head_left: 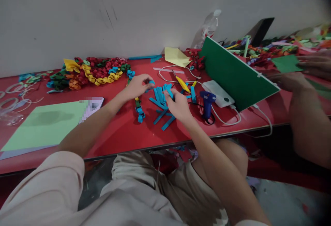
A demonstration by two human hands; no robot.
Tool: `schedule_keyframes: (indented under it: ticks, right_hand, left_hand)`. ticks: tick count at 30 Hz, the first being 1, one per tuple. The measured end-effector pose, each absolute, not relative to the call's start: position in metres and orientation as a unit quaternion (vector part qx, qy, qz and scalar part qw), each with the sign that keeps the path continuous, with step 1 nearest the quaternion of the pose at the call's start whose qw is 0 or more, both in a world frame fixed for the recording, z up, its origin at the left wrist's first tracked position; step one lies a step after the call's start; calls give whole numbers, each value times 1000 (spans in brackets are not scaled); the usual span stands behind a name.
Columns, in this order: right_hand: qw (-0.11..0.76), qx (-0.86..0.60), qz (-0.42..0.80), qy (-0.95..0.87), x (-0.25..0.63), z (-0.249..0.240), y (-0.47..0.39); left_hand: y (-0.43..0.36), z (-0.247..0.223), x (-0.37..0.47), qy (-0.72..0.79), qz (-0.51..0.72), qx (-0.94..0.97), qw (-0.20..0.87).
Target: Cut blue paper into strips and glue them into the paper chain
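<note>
My left hand (139,86) has its thumb and fingers pinched on a small blue paper piece (151,82), the end of a paper chain. The chain (140,113) hangs below that hand in blue, green and yellow links, partly hidden by the wrist. To its right, my right hand (177,104) holds a blue paper strip (169,90) between thumb and fingers. Loose blue strips (160,96) lie in a pile under and between the hands. Right of the pile stands a blue glue gun (207,103), with a yellow-handled tool (182,84) behind it.
A green board (232,70) leans at the right beside a white power bank (218,93) and cables. Colourful paper chains (95,72) lie at the back left, green sheets (49,120) at the left. Another person's hands (287,81) are at the right; a bottle (212,26) stands behind.
</note>
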State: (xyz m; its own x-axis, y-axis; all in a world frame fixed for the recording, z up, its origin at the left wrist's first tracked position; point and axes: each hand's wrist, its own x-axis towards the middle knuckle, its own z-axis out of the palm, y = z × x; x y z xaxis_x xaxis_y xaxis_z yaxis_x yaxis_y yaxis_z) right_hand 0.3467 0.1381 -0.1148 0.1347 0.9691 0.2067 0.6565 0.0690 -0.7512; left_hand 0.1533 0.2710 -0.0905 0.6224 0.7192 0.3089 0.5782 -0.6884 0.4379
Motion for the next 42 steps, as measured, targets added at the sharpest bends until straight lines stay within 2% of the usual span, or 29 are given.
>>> schedule_keyframes:
  ticks: [3, 7, 9, 11, 13, 16, 19, 22, 25, 27, 32, 34, 37, 42]
  right_hand:
    - [405, -596, 291, -629, 340, -117, 141]
    - [337, -615, 377, -605, 336, -121, 140]
    - [299, -629, 371, -615, 340, -119, 137]
    - [296, -643, 324, -628, 347, -116, 131]
    - [345, -636, 290, -626, 353, -110, 123]
    - [393, -579, 315, -642, 355, -105, 108]
    - [335, -535, 320, -706, 347, -107, 97]
    - [287, -496, 298, -764, 338, -114, 91]
    - [304, -503, 260, -766, 336, -118, 89]
    - [321, -529, 285, -732, 341, -118, 89]
    - [365, -457, 535, -609, 357, -107, 89]
    - [413, -422, 572, -569, 361, -104, 89]
    - [459, -411, 573, -541, 368, -99, 88]
    - [479, -423, 535, -552, 375, -92, 83]
  left_hand:
    - [234, -99, 150, 299, 233, 912, 158]
    - [209, -102, 141, 271, 213, 923, 174]
    - [203, -98, 128, 289, 257, 902, 193]
    - [196, -94, 116, 341, 343, 850, 209]
    - [182, -94, 110, 390, 411, 794, 219]
    - [153, -103, 121, 379, 423, 771, 289]
    - [129, -114, 143, 317, 418, 752, 398]
    - [119, -118, 148, 298, 449, 727, 426]
    - [117, -117, 134, 256, 449, 745, 421]
    - [116, -116, 123, 197, 427, 777, 419]
    - [116, -119, 122, 54, 390, 843, 366]
    - [117, -122, 129, 46, 386, 864, 320]
    - [123, -125, 142, 67, 371, 889, 258]
    - [131, -125, 158, 94, 316, 933, 143]
